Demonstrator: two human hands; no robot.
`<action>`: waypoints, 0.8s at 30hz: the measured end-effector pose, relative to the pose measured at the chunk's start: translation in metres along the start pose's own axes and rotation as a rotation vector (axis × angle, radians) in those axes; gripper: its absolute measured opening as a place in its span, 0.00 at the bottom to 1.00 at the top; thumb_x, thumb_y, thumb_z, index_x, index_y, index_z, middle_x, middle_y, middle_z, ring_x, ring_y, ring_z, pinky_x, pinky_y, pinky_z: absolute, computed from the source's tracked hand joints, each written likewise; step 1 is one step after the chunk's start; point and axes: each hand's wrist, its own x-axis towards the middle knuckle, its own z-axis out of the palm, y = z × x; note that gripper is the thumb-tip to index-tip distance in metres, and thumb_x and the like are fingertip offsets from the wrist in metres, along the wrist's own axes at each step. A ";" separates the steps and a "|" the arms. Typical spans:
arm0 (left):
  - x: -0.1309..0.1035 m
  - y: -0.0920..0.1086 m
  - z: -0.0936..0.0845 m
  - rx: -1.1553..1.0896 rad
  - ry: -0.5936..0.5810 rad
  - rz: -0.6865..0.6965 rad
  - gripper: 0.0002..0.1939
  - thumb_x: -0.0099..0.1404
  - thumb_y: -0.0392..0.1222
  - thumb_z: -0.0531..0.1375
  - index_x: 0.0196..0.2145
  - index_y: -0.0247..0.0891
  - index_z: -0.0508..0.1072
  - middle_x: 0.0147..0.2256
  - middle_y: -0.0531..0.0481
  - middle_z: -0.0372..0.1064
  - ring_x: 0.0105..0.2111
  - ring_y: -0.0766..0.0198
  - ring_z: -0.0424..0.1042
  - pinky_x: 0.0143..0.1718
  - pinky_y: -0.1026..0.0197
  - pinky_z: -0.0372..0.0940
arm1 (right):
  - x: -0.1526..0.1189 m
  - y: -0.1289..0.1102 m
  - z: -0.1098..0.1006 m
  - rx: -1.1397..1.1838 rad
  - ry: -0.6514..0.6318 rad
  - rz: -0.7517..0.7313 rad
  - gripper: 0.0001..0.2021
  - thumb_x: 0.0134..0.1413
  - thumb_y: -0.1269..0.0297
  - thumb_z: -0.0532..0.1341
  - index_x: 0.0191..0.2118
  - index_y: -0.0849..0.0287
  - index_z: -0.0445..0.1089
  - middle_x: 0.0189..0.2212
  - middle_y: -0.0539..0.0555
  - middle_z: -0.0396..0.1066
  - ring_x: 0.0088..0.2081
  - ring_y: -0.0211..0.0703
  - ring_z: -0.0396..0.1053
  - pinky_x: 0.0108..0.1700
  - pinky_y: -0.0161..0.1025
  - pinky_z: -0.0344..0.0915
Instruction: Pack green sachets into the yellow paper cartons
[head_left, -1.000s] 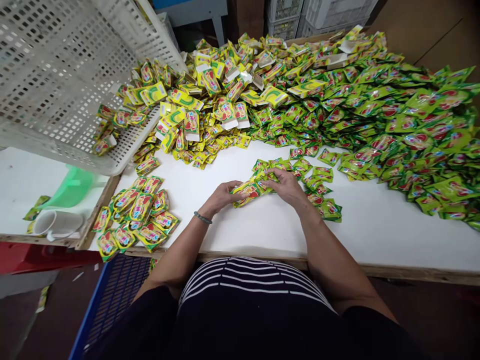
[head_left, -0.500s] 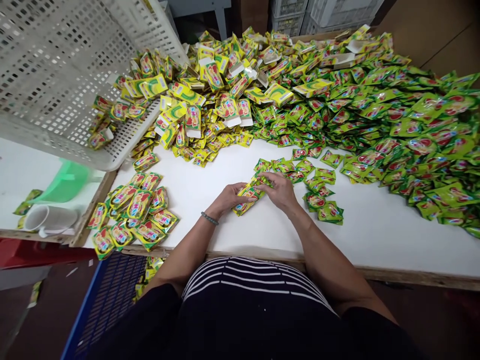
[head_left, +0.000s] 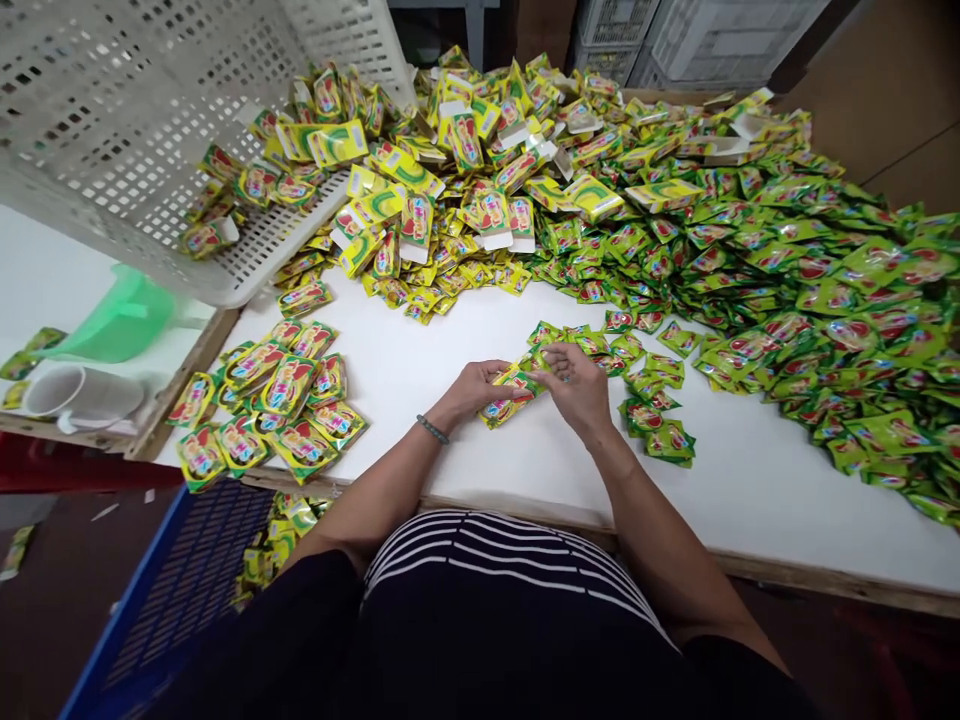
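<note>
My left hand, with a beaded bracelet on its wrist, grips a small yellow and green printed box just above the white table. At the box's upper right end is my right hand, thumb against the end and the other fingers curled. Those fingers partly cover that end, so its flap and what lies inside are hard to make out. Beyond and right of my hands lie several loose green sachets. Left of my hands, packed yellow boxes are gathered in a heap.
A large heap of green sachets covers the right and back. Unfolded-looking yellow boxes pile up beside a tilted white crate. A green scoop and white mug stand left. A blue crate is below the table edge.
The view has shifted slightly, so the table scene sits further right at the back. My left hand keeps its hold on the box, while my right-hand fingers have shifted at its end.
</note>
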 end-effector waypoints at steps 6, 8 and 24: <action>-0.004 0.002 -0.003 0.006 0.033 0.067 0.24 0.38 0.44 0.74 0.33 0.31 0.75 0.28 0.53 0.74 0.26 0.69 0.69 0.30 0.65 0.63 | -0.003 -0.018 0.001 -0.100 -0.078 -0.021 0.13 0.50 0.63 0.59 0.44 0.54 0.69 0.31 0.52 0.75 0.34 0.47 0.73 0.45 0.47 0.68; -0.006 0.002 -0.004 -0.001 0.043 0.062 0.24 0.38 0.44 0.74 0.33 0.31 0.75 0.27 0.52 0.74 0.26 0.68 0.70 0.30 0.65 0.63 | -0.002 -0.020 0.000 -0.008 -0.136 0.026 0.15 0.49 0.63 0.60 0.45 0.55 0.68 0.31 0.51 0.75 0.34 0.46 0.73 0.43 0.46 0.69; -0.013 0.007 -0.006 -0.124 0.070 0.162 0.27 0.42 0.47 0.72 0.38 0.33 0.70 0.23 0.57 0.70 0.21 0.70 0.67 0.26 0.67 0.59 | -0.005 -0.050 0.006 0.032 -0.024 0.041 0.17 0.53 0.55 0.58 0.46 0.57 0.65 0.35 0.56 0.76 0.30 0.43 0.70 0.32 0.41 0.66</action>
